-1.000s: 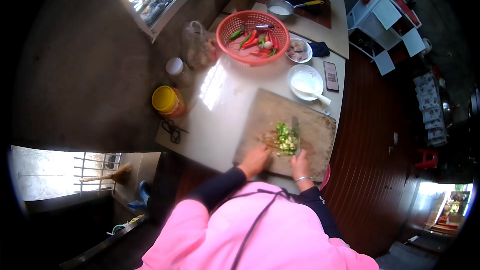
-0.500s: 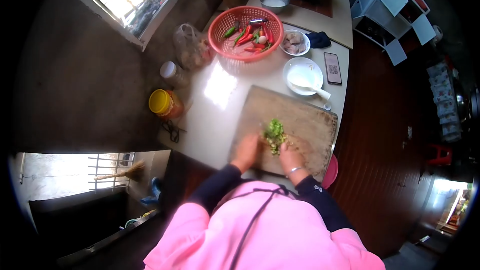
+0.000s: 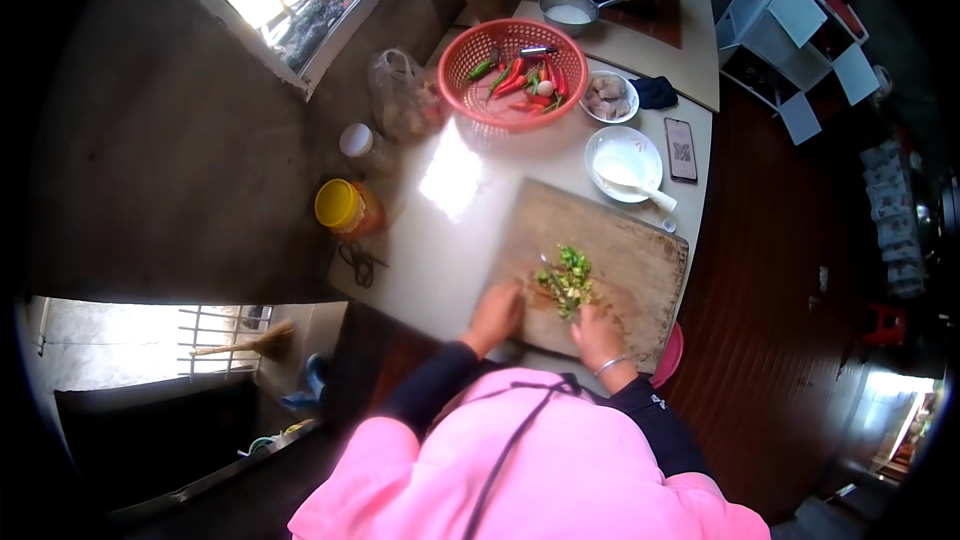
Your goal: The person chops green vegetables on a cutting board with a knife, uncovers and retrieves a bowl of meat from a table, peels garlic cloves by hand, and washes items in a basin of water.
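Note:
A small heap of chopped green vegetable point(image 3: 572, 275) lies on the wooden cutting board point(image 3: 630, 240). My right hand point(image 3: 597, 335) is closed just below the heap, gripping what looks like a knife point(image 3: 549, 266). Its thin blade, seen nearly edge-on, runs up along the left of the pieces; the handle is hidden in my fingers. To the left, my left hand point(image 3: 497, 314) is curled closed at the board's left edge, apart from the greens. Nothing shows between its fingers.
Beyond the board stand a white bowl point(image 3: 600, 180) with a white spoon, a bowl of meat point(image 3: 607, 97), a phone point(image 3: 681, 150) and a red basket point(image 3: 463, 105) of peppers. At left are a yellow-lidded jar point(image 3: 345, 208), another jar point(image 3: 365, 145) and a plastic bag point(image 3: 400, 100).
The green heap is more spread out, and the thin blade now shows beside it. My left hand has drawn away from the heap. The whole view has shifted slightly.

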Demonstrator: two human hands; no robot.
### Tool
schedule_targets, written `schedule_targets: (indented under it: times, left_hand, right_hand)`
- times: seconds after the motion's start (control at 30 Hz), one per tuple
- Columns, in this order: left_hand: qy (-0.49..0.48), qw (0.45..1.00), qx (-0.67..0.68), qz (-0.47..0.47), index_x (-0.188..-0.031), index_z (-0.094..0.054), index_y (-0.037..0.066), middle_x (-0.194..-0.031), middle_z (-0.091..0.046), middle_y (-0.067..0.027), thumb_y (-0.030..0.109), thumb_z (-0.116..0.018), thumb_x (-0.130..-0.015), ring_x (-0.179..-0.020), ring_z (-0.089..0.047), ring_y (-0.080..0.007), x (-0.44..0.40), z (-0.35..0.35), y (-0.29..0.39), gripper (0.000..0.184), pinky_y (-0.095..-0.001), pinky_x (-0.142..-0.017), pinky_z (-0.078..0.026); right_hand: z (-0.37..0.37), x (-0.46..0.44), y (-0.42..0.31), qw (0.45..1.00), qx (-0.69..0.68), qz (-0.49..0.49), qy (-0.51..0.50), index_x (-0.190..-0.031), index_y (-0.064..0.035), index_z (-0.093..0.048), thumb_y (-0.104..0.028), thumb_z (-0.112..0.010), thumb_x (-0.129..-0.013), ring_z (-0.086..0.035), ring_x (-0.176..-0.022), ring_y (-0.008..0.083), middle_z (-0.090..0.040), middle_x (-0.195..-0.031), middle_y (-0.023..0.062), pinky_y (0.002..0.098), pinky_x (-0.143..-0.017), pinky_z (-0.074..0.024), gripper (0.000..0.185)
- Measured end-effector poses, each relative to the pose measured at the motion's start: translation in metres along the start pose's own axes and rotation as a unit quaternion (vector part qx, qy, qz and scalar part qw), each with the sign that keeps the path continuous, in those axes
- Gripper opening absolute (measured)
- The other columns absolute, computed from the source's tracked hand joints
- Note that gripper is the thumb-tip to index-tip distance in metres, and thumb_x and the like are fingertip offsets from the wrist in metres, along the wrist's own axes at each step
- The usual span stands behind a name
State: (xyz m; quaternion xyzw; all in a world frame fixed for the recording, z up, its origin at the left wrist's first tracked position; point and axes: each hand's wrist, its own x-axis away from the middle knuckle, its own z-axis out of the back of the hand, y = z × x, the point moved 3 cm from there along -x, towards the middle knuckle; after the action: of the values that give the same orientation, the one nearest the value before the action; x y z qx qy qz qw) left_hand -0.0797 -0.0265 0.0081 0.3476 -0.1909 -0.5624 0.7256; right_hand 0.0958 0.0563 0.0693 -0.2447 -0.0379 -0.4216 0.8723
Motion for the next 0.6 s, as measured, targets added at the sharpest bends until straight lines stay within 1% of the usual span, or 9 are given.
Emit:
schedule_targets:
  times: [0.07, 0.13, 0.2, 0.33, 0.37, 0.4, 0.43, 0.5, 0.6]
  left_hand:
    - [-0.017, 1.000, 0.001, 0.001, -0.100, -0.050, -0.001, -0.098, -0.052, -0.0200, 0.003, -0.052, -0.071, -0.089, -0.048, -0.0364, -0.002, 0.006, -0.003, 0.029, -0.0416, -0.079, -0.040]
    - [-0.054, 0.998, -0.011, -0.018, -0.105, -0.049, 0.002, -0.101, -0.052, -0.0159, 0.003, -0.054, -0.069, -0.092, -0.050, -0.0335, -0.005, 0.004, -0.006, 0.036, -0.0383, -0.081, -0.041]
    - [-0.054, 0.998, -0.004, -0.023, -0.105, -0.049, 0.002, -0.101, -0.052, -0.0160, 0.003, -0.054, -0.069, -0.092, -0.050, -0.0336, -0.009, 0.002, -0.009, 0.036, -0.0383, -0.081, -0.041]
    - [-0.041, 0.998, 0.016, -0.053, -0.105, -0.049, 0.002, -0.101, -0.052, -0.0163, 0.004, -0.054, -0.070, -0.091, -0.050, -0.0338, -0.014, 0.005, -0.011, 0.036, -0.0385, -0.081, -0.041]
    - [-0.039, 0.998, 0.020, -0.055, -0.105, -0.049, 0.002, -0.101, -0.052, -0.0163, 0.004, -0.054, -0.070, -0.091, -0.050, -0.0338, -0.014, 0.005, -0.013, 0.036, -0.0385, -0.081, -0.041]
    - [-0.064, 0.997, 0.026, -0.044, -0.105, -0.049, 0.002, -0.101, -0.052, -0.0165, 0.004, -0.054, -0.070, -0.091, -0.050, -0.0338, -0.014, 0.005, -0.018, 0.036, -0.0385, -0.082, -0.041]
    - [-0.090, 0.995, 0.032, -0.032, -0.105, -0.049, 0.002, -0.101, -0.052, -0.0166, 0.004, -0.054, -0.070, -0.092, -0.050, -0.0338, -0.014, 0.005, -0.020, 0.036, -0.0384, -0.082, -0.041]
    - [-0.088, 0.994, 0.042, -0.040, -0.105, -0.050, 0.001, -0.102, -0.052, -0.0167, 0.003, -0.054, -0.070, -0.092, -0.050, -0.0338, -0.013, 0.010, -0.022, 0.035, -0.0383, -0.082, -0.040]
    - [-0.089, 0.993, 0.053, -0.049, -0.105, -0.050, 0.001, -0.103, -0.052, -0.0167, 0.003, -0.054, -0.070, -0.093, -0.049, -0.0337, -0.012, 0.015, -0.023, 0.035, -0.0380, -0.083, -0.040]
  right_hand:
    - [-0.019, -0.004, 0.000, 1.000, 0.012, -0.018, -0.005, -0.095, -0.0028, -0.042, -0.020, -0.053, -0.076, -0.055, -0.063, 0.0381, -0.056, -0.076, 0.0201, 0.0480, -0.057, -0.0433, 0.027]
    - [-0.035, -0.012, -0.003, 0.999, 0.026, -0.038, -0.011, -0.094, -0.0028, -0.041, -0.020, -0.052, -0.077, -0.055, -0.063, 0.0385, -0.056, -0.077, 0.0203, 0.0487, -0.058, -0.0429, 0.027]
    - [-0.041, -0.022, -0.010, 0.997, 0.009, -0.071, -0.002, -0.093, -0.0031, -0.041, -0.019, -0.052, -0.077, -0.055, -0.063, 0.0387, -0.056, -0.076, 0.0213, 0.0483, -0.057, -0.0427, 0.025]
    - [-0.036, -0.027, -0.010, 0.995, -0.011, -0.091, -0.024, -0.095, -0.0029, -0.041, -0.019, -0.052, -0.077, -0.055, -0.064, 0.0392, -0.057, -0.073, 0.0224, 0.0480, -0.057, -0.0428, 0.026]
    - [-0.034, -0.024, -0.011, 0.996, -0.006, -0.087, -0.005, -0.098, -0.0030, -0.039, -0.021, -0.050, -0.078, -0.055, -0.062, 0.0391, -0.057, -0.070, 0.0221, 0.0482, -0.055, -0.0433, 0.029]
    - [-0.034, -0.022, -0.013, 0.996, -0.002, -0.083, 0.014, -0.101, -0.0031, -0.036, -0.022, -0.049, -0.080, -0.056, -0.060, 0.0391, -0.057, -0.066, 0.0219, 0.0483, -0.053, -0.0439, 0.031]
    - [-0.031, -0.021, -0.020, 0.996, 0.001, -0.085, 0.016, -0.101, -0.0031, -0.036, -0.022, -0.049, -0.080, -0.056, -0.060, 0.0391, -0.057, -0.066, 0.0219, 0.0483, -0.053, -0.0439, 0.031]
    - [-0.023, -0.015, -0.034, 0.993, 0.000, -0.103, 0.050, -0.103, -0.0033, -0.035, -0.022, -0.049, -0.080, -0.056, -0.060, 0.0390, -0.057, -0.067, 0.0221, 0.0485, -0.053, -0.0435, 0.033]
    - [-0.023, -0.019, -0.052, 0.992, 0.009, -0.127, 0.021, -0.100, -0.0033, -0.036, -0.022, -0.048, -0.080, -0.056, -0.060, 0.0390, -0.057, -0.067, 0.0218, 0.0486, -0.054, -0.0436, 0.030]
